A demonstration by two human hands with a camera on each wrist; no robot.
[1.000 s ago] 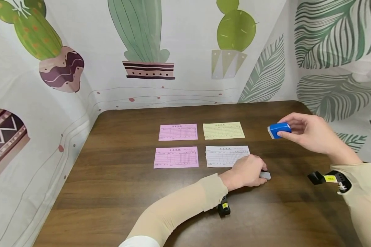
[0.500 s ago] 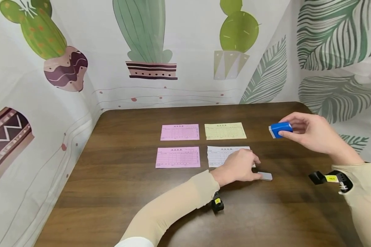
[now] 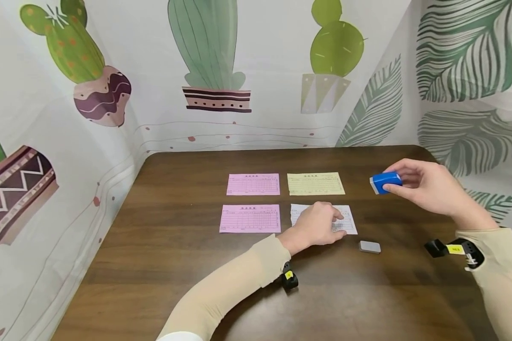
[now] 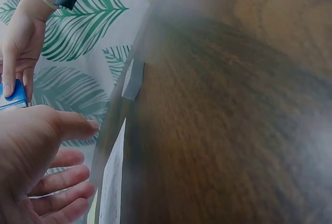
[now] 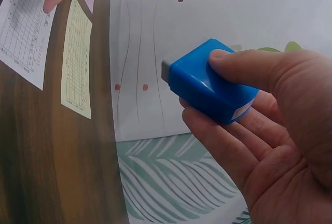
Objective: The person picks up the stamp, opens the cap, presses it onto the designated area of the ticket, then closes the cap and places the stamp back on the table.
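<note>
My right hand holds a blue stamp above the table's right side, thumb on one face and fingers on the opposite one. A grey end projects from its blue body. My left hand reaches over the white form slip, hiding its middle; in the left wrist view its fingers are spread and loosely bent, with nothing between them. To the right of that hand, a small grey rectangular cap lies on the table.
Beyond the white slip lies a yellow form slip. A far pink slip and a near pink slip lie to the left. The brown wooden table meets a cactus-print cloth at the back.
My left hand has let go of the grey cap, leaving it on the table, and has moved left over the white slip. The right hand stays nearly still with the blue stamp.
</note>
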